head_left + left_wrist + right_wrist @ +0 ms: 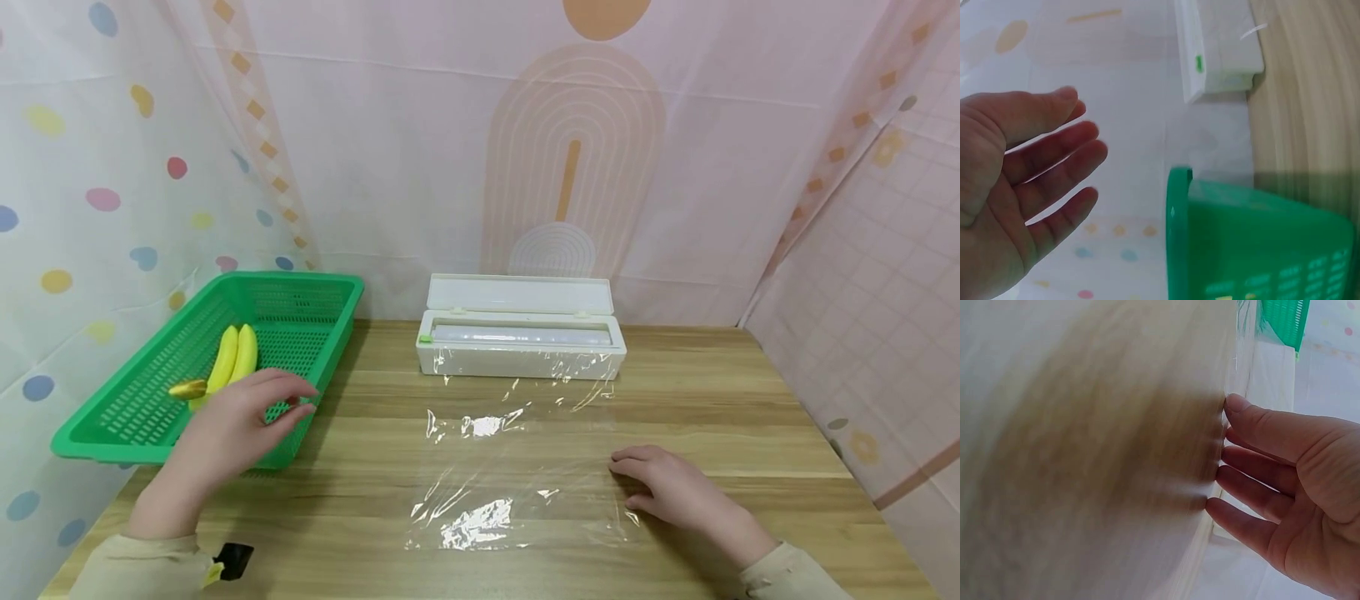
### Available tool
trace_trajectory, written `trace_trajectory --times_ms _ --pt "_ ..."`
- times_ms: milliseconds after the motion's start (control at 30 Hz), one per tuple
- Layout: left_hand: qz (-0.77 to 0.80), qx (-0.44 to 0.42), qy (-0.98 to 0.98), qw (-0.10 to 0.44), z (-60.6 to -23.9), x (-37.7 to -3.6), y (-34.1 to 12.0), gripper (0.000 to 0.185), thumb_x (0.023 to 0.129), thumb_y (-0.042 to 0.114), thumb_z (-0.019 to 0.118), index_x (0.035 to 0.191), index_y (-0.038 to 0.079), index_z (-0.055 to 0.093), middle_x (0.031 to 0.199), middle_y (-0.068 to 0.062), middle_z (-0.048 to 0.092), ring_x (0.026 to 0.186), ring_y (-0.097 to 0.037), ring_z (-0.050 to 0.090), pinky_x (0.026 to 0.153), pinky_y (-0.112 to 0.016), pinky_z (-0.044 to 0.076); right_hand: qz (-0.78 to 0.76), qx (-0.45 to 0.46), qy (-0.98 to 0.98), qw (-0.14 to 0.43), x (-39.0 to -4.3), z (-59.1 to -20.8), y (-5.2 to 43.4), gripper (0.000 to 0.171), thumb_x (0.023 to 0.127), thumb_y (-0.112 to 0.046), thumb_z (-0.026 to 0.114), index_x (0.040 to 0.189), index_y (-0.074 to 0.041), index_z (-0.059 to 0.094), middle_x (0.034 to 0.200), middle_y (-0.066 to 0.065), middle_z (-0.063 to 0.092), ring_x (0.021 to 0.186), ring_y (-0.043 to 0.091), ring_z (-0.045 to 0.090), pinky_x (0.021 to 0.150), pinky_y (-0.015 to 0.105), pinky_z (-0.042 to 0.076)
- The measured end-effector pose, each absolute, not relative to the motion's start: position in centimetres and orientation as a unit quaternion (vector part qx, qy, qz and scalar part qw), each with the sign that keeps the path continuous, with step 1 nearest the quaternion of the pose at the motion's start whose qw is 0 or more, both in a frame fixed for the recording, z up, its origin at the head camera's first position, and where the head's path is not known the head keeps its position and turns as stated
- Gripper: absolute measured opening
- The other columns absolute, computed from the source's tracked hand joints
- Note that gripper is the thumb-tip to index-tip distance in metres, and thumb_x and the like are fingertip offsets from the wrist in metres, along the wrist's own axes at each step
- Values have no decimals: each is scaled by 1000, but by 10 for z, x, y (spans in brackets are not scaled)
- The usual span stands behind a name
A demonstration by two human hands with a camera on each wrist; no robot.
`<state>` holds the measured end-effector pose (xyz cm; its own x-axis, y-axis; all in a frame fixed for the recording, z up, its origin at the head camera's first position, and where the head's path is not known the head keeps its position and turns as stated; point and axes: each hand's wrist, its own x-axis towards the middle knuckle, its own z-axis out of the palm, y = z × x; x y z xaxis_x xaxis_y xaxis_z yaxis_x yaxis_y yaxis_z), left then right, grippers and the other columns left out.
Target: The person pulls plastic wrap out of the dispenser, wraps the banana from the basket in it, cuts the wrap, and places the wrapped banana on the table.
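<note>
Plastic wrap (480,493) lies spread in a clear, glinting sheet on the wood-grain tabletop (757,392), running from the front of a white wrap dispenser (517,365) toward the person. Its lid (519,294) stands raised behind the roll (525,335). Right hand (675,487) rests its fingertips on the tabletop at the sheet's right edge, fingers loosely bent and slightly spread, gripping nothing (whether they touch the film, I cannot tell). Left hand (243,417) hangs by the near right side of a green plastic basket (112,452), apart from its rim, thumb and fingers well parted and holding nothing. Yellow bananas (245,354) lie inside the basket.
</note>
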<state>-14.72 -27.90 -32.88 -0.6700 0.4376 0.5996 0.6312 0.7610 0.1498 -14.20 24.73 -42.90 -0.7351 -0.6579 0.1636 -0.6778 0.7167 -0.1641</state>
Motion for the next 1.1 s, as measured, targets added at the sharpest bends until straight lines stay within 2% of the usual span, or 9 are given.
trace_trajectory --times_ms 100,300,400,567,767,1100 --pt "-163 -270 -900 301 -327 -149 -287 36 66 -3 86 98 10 74 96 -2 71 87 -21 65 71 -18 48 107 360 -926 45 -142 -429 247 43 77 -14 84 115 -2 70 119 13 66 108 33 63 90 47 52" --pt "-157 -212 -908 324 -329 -152 -301 39 69 -2 85 105 7 72 101 -13 70 94 -33 64 73 -46 50 111 371 -921 49 -142 -428 247 42 76 -13 84 113 0 70 118 15 66 107 34 63 91 48 52" --pt "-159 -186 -908 339 -332 -154 -308 37 70 -1 84 104 4 71 101 -18 70 94 -39 62 74 -55 50 109 371 -921 50 -142 -429 247 43 75 -13 84 113 1 70 118 15 66 107 34 63 91 48 52" --pt "-151 -144 -913 351 -335 -157 -321 38 69 0 84 104 -2 69 102 -26 68 96 -46 60 77 -61 48 105 367 -923 45 -142 -429 247 43 75 -14 84 113 1 70 118 15 66 107 34 62 92 47 51" --pt "-143 -112 -924 337 -335 -161 -338 43 70 0 84 109 -6 66 107 -31 65 99 -51 57 77 -63 46 104 366 -924 46 -142 -429 247 43 75 -13 85 113 1 70 118 15 66 107 34 63 92 48 52" --pt "-148 -80 -936 308 -343 -170 -367 51 74 3 82 120 -8 61 123 -38 55 110 -58 49 89 -70 38 105 364 -924 44 -142 -429 246 44 75 -15 85 113 0 70 117 15 66 107 34 63 91 48 52"
